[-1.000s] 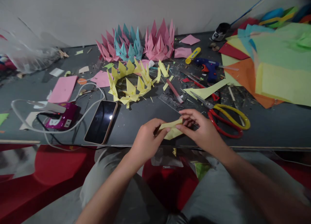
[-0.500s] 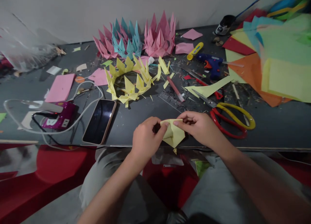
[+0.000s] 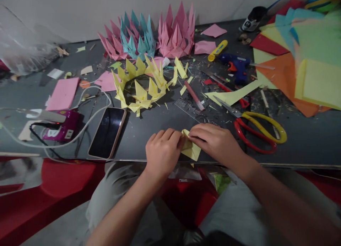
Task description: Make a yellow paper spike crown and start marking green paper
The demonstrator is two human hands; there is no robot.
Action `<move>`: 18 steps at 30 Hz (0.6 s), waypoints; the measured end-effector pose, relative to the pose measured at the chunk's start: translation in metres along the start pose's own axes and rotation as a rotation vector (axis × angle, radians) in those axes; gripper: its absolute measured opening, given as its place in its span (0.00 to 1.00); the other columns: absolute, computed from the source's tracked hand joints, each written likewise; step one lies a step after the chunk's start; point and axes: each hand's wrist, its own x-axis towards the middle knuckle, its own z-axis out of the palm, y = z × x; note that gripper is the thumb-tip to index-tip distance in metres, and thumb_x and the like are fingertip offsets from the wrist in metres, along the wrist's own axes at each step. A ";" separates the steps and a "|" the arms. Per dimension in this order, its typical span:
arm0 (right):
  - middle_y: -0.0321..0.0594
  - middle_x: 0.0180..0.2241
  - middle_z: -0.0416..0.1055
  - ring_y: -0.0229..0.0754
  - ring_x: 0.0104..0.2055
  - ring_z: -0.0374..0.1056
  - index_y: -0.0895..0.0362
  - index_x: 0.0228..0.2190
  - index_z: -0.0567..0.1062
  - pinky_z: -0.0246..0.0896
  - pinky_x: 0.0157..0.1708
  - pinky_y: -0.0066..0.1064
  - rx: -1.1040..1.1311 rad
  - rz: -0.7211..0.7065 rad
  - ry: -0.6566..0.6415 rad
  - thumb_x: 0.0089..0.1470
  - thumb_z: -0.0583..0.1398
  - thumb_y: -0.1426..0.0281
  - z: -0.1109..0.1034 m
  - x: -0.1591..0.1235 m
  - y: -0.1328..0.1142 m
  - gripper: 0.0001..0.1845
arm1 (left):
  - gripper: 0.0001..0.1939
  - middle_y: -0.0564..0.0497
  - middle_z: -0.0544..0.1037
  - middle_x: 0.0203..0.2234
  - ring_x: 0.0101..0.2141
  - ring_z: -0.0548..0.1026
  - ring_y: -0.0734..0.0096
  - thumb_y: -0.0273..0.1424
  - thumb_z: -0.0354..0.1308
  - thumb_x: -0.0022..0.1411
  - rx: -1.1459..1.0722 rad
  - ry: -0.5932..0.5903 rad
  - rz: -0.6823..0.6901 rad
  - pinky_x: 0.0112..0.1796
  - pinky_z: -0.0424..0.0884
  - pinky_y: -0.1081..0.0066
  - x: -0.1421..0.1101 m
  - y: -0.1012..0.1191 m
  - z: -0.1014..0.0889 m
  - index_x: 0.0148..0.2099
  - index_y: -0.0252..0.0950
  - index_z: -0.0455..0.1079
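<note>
Both hands had come down since half a second earlier, when they held the yellow paper piece (image 3: pixel 192 150) lifted and spread; it now lay pressed flat at the near edge of the dark surface (image 3: pixel 306 143). The left hand (image 3: pixel 163 151) rested with its fingers curled together over the paper's left part, knuckles up. The right hand (image 3: pixel 214 142) lay palm down, its fingers together and pressing on the paper's upper right side. Only a folded yellow corner showed between and below the two hands.

Just right of the right hand lay scissors (image 3: pixel 257 130) with red and yellow handles. A dark phone (image 3: pixel 107 132) lay face up to the left of the left hand, beside a purple device (image 3: pixel 62 129) with white cables. Farther back, a ring of yellow folded paper points (image 3: pixel 138 84) sat on the surface, and behind it stood pink and teal folded paper crowns (image 3: pixel 151 38) near the wall. A blue glue gun (image 3: pixel 237 66) and a stack of coloured paper sheets (image 3: pixel 306 54) lay at the far right.
</note>
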 end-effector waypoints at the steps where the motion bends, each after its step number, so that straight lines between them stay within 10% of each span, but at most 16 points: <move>1: 0.38 0.35 0.73 0.38 0.38 0.68 0.56 0.32 0.72 0.62 0.38 0.28 0.021 -0.022 -0.025 0.58 0.53 0.71 -0.002 0.000 0.002 0.08 | 0.08 0.55 0.75 0.24 0.25 0.70 0.72 0.31 0.54 0.60 0.000 -0.005 0.021 0.27 0.57 0.70 0.000 0.000 0.000 0.28 0.38 0.68; 18: 0.42 0.41 0.73 0.40 0.41 0.68 0.58 0.40 0.73 0.65 0.42 0.34 0.043 -0.216 -0.089 0.58 0.51 0.75 -0.009 -0.005 0.016 0.12 | 0.06 0.53 0.78 0.36 0.33 0.72 0.70 0.28 0.52 0.61 -0.141 -0.162 0.205 0.34 0.67 0.71 -0.002 -0.010 -0.007 0.38 0.37 0.71</move>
